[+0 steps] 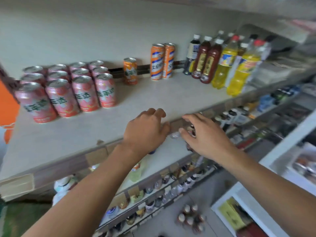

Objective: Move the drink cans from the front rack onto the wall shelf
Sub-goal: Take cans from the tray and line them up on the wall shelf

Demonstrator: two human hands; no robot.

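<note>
The pale wall shelf [153,98] carries a block of several pink drink cans [68,89] at its left, standing upright in rows. One short orange can [130,71] stands near the back wall, and two tall orange-and-white cans [162,61] stand to its right. My left hand [145,129] hovers over the shelf's front edge, fingers curled and holding nothing. My right hand [203,134] is just beside it past the edge, fingers spread and empty. The frame is blurred by motion.
Several bottles [222,62], dark, brown and yellow, stand at the shelf's right end. Lower shelves [162,190] below the edge hold rows of small bottles. A cluster of bottles [191,218] sits on the floor. A white cabinet [282,151] stands at right, an orange panel [6,103] at left.
</note>
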